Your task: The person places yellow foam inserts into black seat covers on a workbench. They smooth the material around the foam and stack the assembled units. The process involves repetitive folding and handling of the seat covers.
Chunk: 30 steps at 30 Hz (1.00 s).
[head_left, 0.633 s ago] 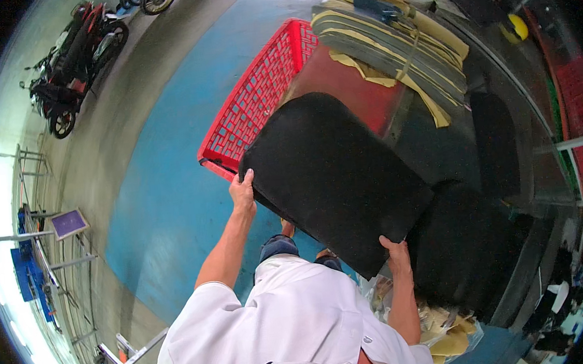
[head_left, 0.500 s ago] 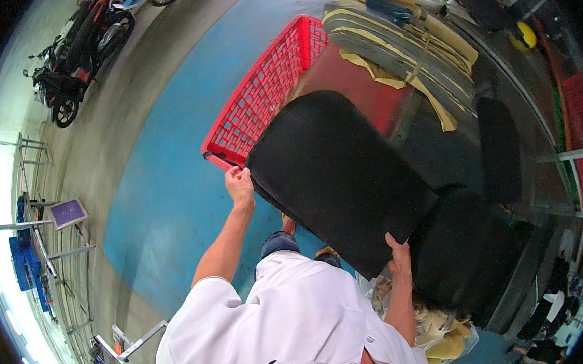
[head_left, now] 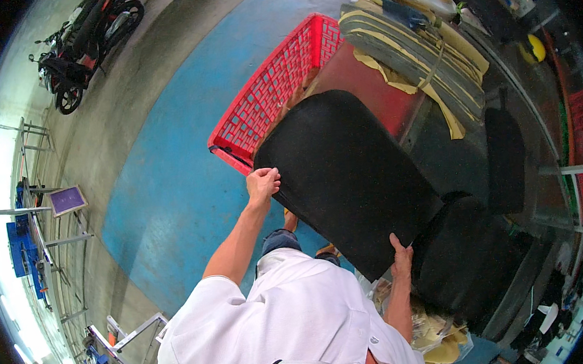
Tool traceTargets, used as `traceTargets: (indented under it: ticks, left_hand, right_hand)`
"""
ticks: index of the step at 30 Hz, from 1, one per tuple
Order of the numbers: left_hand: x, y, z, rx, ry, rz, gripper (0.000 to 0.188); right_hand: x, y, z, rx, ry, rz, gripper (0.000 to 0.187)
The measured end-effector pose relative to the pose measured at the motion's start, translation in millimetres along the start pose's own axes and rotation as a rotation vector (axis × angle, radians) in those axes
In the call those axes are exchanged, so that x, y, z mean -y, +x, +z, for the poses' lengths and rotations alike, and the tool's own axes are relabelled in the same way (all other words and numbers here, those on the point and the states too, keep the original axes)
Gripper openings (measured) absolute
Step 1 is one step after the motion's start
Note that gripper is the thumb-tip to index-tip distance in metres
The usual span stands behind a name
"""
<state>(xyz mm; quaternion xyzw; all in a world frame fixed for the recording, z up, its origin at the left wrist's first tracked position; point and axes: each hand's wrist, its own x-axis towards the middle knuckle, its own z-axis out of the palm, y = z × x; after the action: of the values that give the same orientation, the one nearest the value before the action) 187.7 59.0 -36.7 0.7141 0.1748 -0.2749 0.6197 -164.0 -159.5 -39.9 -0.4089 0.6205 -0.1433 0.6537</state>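
Observation:
A large flat black panel point(head_left: 345, 164) with rounded far corners lies aslant in front of me; it looks like fabric or foam. My left hand point(head_left: 263, 184) is at its left edge, fingers curled into a pinch with the tips over the surface. Whatever they pinch is hidden. My right hand point(head_left: 400, 259) grips the near right edge, thumb on top and fingers out of sight below. Beyond the panel stands a red plastic basket point(head_left: 270, 88), whose near corner is close to the panel's far left corner.
A strapped stack of grey and yellow sheets point(head_left: 411, 49) sits on a red surface point(head_left: 355, 78). Another black piece point(head_left: 465, 257) lies at right, above plastic bags with yellow pieces point(head_left: 441, 348). Metal frames point(head_left: 63, 234) stand at left; a motorcycle point(head_left: 89, 47) is parked far left.
My left hand has shifted right, from gripping the panel's edge to a pinch over it. The right hand keeps its place on the panel. The whole view has shifted slightly.

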Motion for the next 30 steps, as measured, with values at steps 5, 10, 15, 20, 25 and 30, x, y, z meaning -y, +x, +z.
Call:
traceTargets:
  ticks: [5, 10, 15, 20, 25, 30]
  left_hand:
    - [-1.7, 17.5, 2.9, 0.009, 0.02, -0.07, 0.021]
    - [-7.8, 20.4, 8.4, 0.063, 0.092, -0.099, 0.026]
    - [0.8, 19.9, 27.2, -0.161, 0.117, 0.039, 0.042]
    - [-8.7, 25.1, 33.3, -0.088, -0.207, -0.159, 0.035]
    - [-15.8, 32.3, 31.2, 0.059, -0.13, -0.194, 0.017]
    - [-10.0, 32.1, 38.1, -0.001, 0.171, -0.007, 0.023]
  right_hand:
    - [1.2, -3.2, 1.6, 0.066, 0.075, -0.102, 0.068]
    - [0.1, -1.8, 0.2, 0.077, 0.113, -0.078, 0.064]
    - [-3.3, 4.0, -1.3, 0.074, 0.089, -0.078, 0.065]
    - [4.7, -4.9, 2.5, 0.079, 0.08, -0.078, 0.066]
    - [10.3, -8.4, 4.5, 0.07, 0.109, -0.021, 0.065]
    - [0.6, -1.5, 0.9, 0.067, 0.083, -0.096, 0.06]
